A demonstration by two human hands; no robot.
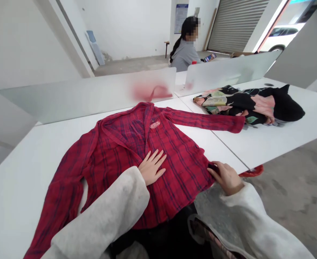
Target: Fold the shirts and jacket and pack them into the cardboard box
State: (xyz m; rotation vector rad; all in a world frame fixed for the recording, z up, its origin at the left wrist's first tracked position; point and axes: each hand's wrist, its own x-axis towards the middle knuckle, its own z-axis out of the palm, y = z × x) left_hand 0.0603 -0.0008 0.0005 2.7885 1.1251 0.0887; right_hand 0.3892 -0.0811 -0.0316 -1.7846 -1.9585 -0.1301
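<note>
A red plaid shirt (180, 154) with dark blue stripes lies spread over the white table, its collar toward the divider and its lower hem hanging over the front edge. One sleeve stretches out to the right, the other runs down to the lower left. My left hand (151, 167) rests flat on the shirt front, fingers spread. At the shirt's lower right corner, my right hand (225, 176) pinches the hem between thumb and fingers. The right sleeve's cuff touches or lies close to a black floral garment (255, 104).
Frosted divider panels (93, 91) stand along the back of the white table (15, 162). Beyond them a person (187, 54) in a grey hoodie holds a phone (209, 57). A red rim (252, 171) shows below the table edge at right.
</note>
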